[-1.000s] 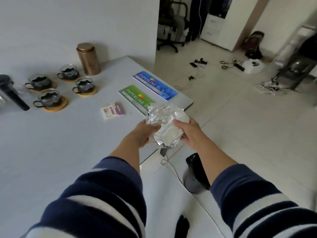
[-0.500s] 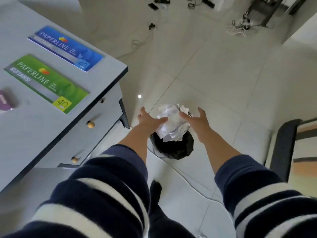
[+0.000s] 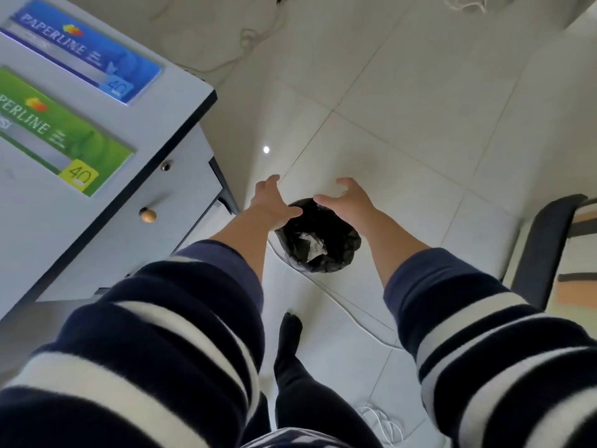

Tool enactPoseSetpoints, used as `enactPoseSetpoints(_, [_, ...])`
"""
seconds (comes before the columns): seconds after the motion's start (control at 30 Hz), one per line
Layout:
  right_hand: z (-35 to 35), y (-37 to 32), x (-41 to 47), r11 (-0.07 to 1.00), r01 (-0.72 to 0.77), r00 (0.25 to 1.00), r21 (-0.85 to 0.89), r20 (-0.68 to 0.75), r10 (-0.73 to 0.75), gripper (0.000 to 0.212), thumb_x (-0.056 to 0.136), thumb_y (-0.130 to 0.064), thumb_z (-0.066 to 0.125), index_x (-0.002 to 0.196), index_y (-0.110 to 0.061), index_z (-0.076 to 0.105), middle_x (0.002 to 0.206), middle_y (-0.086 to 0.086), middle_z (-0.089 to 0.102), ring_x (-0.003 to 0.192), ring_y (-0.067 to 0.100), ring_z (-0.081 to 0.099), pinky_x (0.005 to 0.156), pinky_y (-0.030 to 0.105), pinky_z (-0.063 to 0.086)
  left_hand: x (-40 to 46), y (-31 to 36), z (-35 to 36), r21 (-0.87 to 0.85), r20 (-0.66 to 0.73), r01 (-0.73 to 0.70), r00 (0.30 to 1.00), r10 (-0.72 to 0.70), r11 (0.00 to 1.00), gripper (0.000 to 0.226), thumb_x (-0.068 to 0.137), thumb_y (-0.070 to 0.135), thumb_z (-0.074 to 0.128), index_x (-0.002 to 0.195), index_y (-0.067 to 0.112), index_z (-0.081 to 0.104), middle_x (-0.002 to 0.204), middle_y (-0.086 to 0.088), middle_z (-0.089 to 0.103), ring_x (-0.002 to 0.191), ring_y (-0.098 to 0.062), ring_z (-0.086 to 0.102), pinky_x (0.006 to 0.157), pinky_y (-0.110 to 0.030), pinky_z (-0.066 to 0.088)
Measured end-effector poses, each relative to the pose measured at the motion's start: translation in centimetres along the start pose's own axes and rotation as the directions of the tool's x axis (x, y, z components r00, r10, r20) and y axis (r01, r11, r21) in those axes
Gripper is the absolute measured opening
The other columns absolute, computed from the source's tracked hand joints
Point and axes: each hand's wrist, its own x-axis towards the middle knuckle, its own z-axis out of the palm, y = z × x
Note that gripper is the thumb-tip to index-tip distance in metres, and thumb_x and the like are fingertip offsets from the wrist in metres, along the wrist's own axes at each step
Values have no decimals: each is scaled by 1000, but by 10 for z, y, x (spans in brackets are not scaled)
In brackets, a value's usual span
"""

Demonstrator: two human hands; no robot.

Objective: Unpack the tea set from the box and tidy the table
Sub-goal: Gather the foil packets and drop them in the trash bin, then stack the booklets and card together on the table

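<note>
Wrapping (image 3: pixel 309 245) dropped into bin (image 3: pixel 349 250), below left hand (image 3: pixel 273 206), right hand (image 3: pixel 347 202); both grips apart.

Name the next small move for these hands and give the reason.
Probably draw both hands back toward the table. The left hand and right hand are open and empty above the bin, and the crumpled wrapping lies inside it.

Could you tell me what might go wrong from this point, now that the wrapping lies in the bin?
1. A thin cable runs across the floor right beside the bin and near the person's foot; stepping back could snag it.
2. The crumpled wrapping sits loosely in the black liner and might spring up or spill out.
3. The left hand is close to the desk corner and drawer knob; rising quickly could mean a bump.
</note>
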Motion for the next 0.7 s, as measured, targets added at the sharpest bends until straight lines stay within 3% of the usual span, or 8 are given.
enactPoseSetpoints(0.17, [5, -61, -15, 987, 126, 992, -97, 39, -123, 70, 84, -41, 68, 143, -20, 35, 137, 8, 50, 125, 24, 50, 99, 30, 38, -11, 0, -54, -2, -129, 18, 992, -18, 1000, 80, 88, 29, 66, 152, 17, 19, 154, -9, 24, 126, -33, 51, 106, -40, 42])
enactPoseSetpoints(0.3, [23, -130, -32, 941, 298, 953, -163, 99, -285, 68, 86, -40, 65, 143, -18, 35, 136, 9, 50, 113, 23, 55, 95, 29, 42, -30, -6, -118, -65, -295, -4, 955, -16, 998, 70, 92, 27, 60, 151, 16, 24, 152, -11, 28, 130, -29, 44, 103, -35, 40])
enactPoseSetpoints(0.53, [100, -243, -57, 804, 518, 855, -293, 208, -475, 60, 87, -41, 59, 139, -20, 41, 140, 6, 48, 126, 27, 49, 108, 40, 39, -66, -67, -229, -209, -526, 82, 830, -183, 974, 52, 95, 20, 53, 145, 15, 38, 151, -14, 31, 125, -32, 49, 100, -33, 41])
enactPoseSetpoints(0.63, [141, -273, -63, 760, 564, 824, -324, 277, -494, 58, 87, -39, 59, 139, -20, 40, 133, 8, 53, 116, 28, 55, 104, 40, 42, -76, -105, -264, -256, -586, 128, 768, -259, 958, 48, 96, 16, 50, 142, 15, 42, 149, -13, 32, 122, -33, 51, 91, -31, 43])
enactPoseSetpoints(0.7, [168, -289, -62, 738, 587, 807, -332, 317, -499, 57, 88, -37, 59, 139, -19, 40, 134, 9, 53, 109, 26, 57, 101, 40, 44, -78, -132, -283, -265, -604, 170, 738, -301, 949, 46, 96, 17, 49, 142, 17, 42, 149, -11, 33, 123, -33, 49, 94, -33, 43])
